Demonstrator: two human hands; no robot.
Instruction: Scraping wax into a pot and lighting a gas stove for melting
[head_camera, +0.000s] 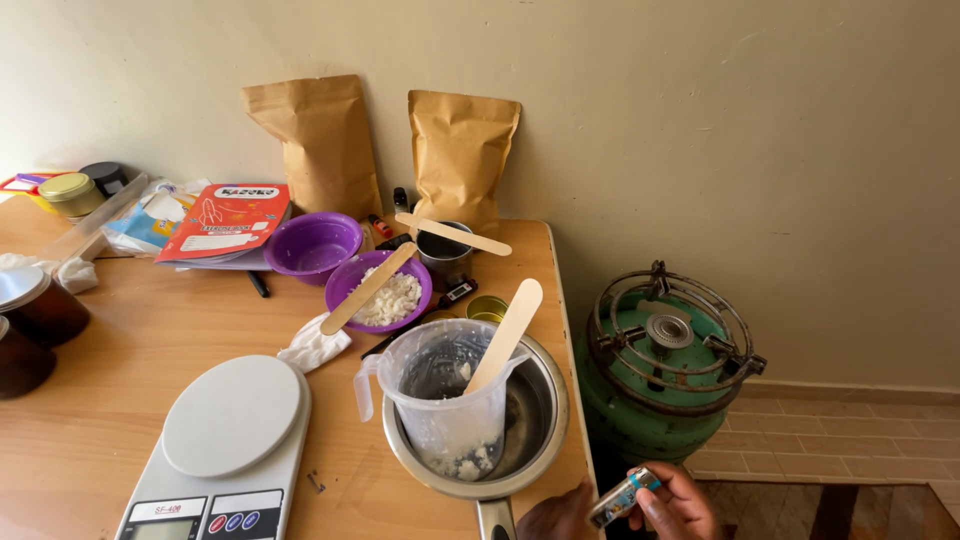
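The right hand (672, 505) pinches a small blue-and-silver lighter (623, 497) between fingers and thumb, low in front of the green gas cylinder with its burner ring (660, 365), a sensible spot for striking a flame. The left hand (556, 513), barely in view, rests by the handle of the steel saucepan (535, 425) left of the cylinder; I cannot tell its grip. Inside the pan stands a clear plastic jug (445, 390) of white flakes, a wooden stick (505, 335) leaning on its rim.
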